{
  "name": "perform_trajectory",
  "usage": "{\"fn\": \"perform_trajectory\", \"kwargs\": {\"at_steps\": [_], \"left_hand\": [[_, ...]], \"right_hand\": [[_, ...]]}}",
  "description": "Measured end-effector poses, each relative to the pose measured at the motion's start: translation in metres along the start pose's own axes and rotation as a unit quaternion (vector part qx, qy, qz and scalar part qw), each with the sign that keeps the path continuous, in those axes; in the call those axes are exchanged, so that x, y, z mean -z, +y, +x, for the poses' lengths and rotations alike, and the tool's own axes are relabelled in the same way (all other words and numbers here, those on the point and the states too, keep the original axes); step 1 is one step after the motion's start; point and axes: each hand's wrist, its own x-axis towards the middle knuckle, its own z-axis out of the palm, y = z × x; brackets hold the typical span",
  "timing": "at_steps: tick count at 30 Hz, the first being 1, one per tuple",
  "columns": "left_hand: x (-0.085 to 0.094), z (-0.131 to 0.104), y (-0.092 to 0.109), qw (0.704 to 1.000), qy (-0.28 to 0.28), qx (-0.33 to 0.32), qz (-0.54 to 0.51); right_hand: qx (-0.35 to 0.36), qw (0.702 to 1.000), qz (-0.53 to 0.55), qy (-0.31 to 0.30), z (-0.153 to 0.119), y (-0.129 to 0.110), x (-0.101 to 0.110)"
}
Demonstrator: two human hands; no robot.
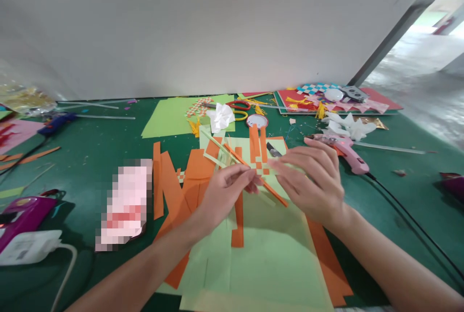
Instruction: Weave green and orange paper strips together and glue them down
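Observation:
My left hand (pixel 226 189) is closed in a pinch on a small weave of orange and pale green paper strips (pixel 258 165). Thin strips stick out from it on several sides, among them a narrow orange strip (pixel 275 193) slanting down to the right. Just right of the weave, my right hand (pixel 313 181) has its fingers stretched out, slightly blurred, with nothing visible in them. Below both hands lies a pale green paper sheet (pixel 271 259). An orange strip (pixel 237 227) lies on that sheet. A cutter knife (pixel 273 149) shows close to my right fingertips.
Orange paper pieces (pixel 197 167) lie to the left, beside a pixelated pink object (pixel 125 205). A pink glue gun (pixel 350 154) with a black cord is at the right. Behind are scissors (pixel 241 110), crumpled tissue (pixel 221 117) and a grey wall (pixel 203 27).

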Motion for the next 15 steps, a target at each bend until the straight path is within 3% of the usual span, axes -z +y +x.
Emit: {"fn": "perform_trajectory", "kwargs": {"at_steps": [2,4,5,7,9,10,12,15], "left_hand": [[0.001,0.000,0.000,0.999,0.034,-0.023,0.000],[0.001,-0.001,0.001,0.996,0.073,-0.050,0.002],[0.001,-0.001,0.002,0.994,0.089,-0.062,0.006],[0.001,-0.002,0.003,0.990,0.111,-0.081,0.019],[0.001,-0.003,0.004,0.988,0.119,-0.094,0.034],[0.001,-0.003,0.004,0.987,0.119,-0.096,0.042],[0.000,-0.004,0.004,0.987,0.113,-0.091,0.062],[0.000,-0.005,0.003,0.989,0.087,-0.079,0.094]], "right_hand": [[-0.082,0.996,0.002,0.032,0.004,0.003,0.000],[-0.215,0.976,0.028,0.031,0.009,0.006,0.000],[-0.281,0.958,0.060,-0.001,0.011,0.007,0.000],[-0.363,0.907,0.171,-0.129,0.014,0.007,0.002],[-0.382,0.828,0.307,-0.271,0.017,0.004,0.003],[-0.384,0.789,0.364,-0.313,0.018,0.000,0.004],[-0.406,0.737,0.441,-0.313,0.020,-0.007,0.004],[-0.445,0.716,0.487,-0.229,0.018,-0.014,0.003]]}}
